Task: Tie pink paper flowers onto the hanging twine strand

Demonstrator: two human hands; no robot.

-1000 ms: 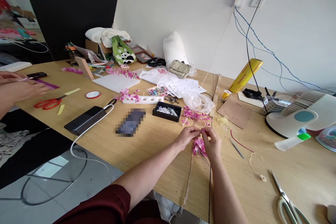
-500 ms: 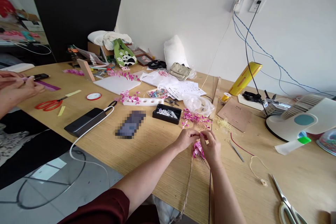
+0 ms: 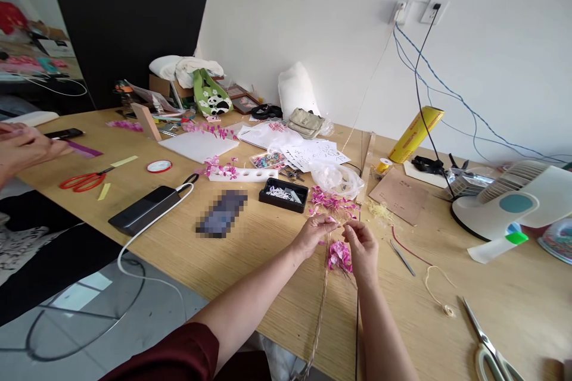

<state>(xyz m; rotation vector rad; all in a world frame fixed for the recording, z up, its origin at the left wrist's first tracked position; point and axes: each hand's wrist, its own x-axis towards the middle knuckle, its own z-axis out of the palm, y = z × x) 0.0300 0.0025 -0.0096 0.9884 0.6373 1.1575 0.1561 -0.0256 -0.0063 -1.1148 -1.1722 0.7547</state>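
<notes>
Over the table, my left hand (image 3: 310, 236) pinches thumb and forefinger together, its palm toward the right. Close beside it, my right hand (image 3: 364, 250) is also closed in a pinch, the fingertips a short gap apart from the left ones. Whatever they pinch is too small to make out. Below and between them lies a bunch of pink-purple petals (image 3: 339, 256). A twisted beige cord (image 3: 320, 309) runs from under my left fingers down past the table's front edge; whether I hold its top end is unclear. More pink flower sprigs (image 3: 333, 201) lie just beyond my hands.
A black tray (image 3: 284, 195) of small white pieces stands beyond my left hand. Tweezers (image 3: 403, 258) and large scissors (image 3: 485, 339) lie at right, near a white fan (image 3: 513, 196). At left are a black power bank (image 3: 145, 209), red scissors (image 3: 84, 180) and another person's hands (image 3: 27, 149).
My hands have drawn slightly apart, opening a small gap between the fingertips, and more of the petal bunch shows. At left, the other person's hands have shifted a little left.
</notes>
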